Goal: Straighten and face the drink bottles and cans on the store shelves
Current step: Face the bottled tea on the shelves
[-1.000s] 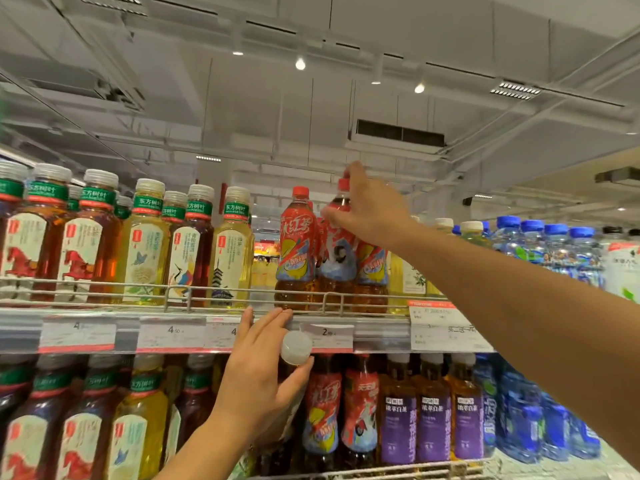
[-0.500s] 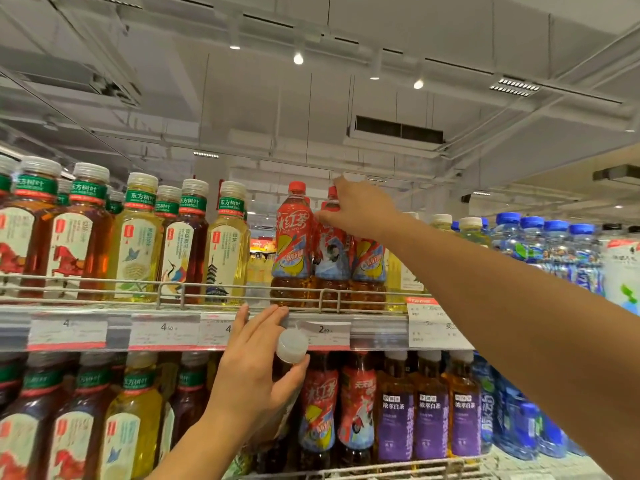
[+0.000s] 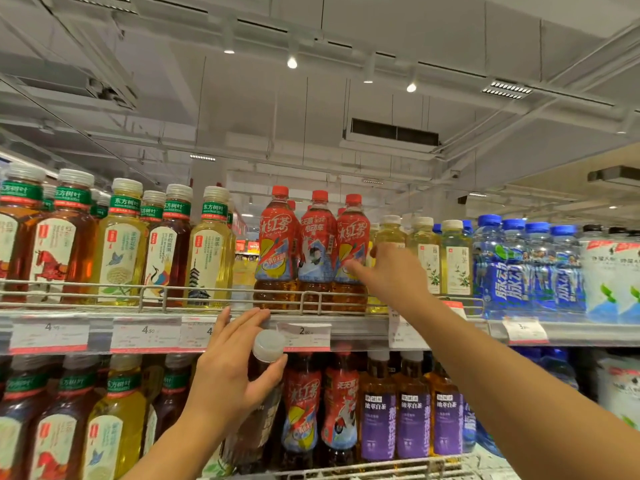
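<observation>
Right hand (image 3: 391, 271) down from red bottle caps to label of rightmost red bottle (image 3: 351, 251) at top shelf (image 3: 346, 322) front edge, fingers loosely spread, touching | left hand (image 3: 228, 375) still gripping white-capped bottle (image 3: 266, 351) under shelf edge | red trio facing forward

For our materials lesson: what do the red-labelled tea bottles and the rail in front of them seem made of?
Red-capped, red-labelled tea bottles: likely clear glossy plastic, since amber drink shows through below the label. Pale wire shelf rail: probably coated metal, being thin, rigid rods.
</observation>
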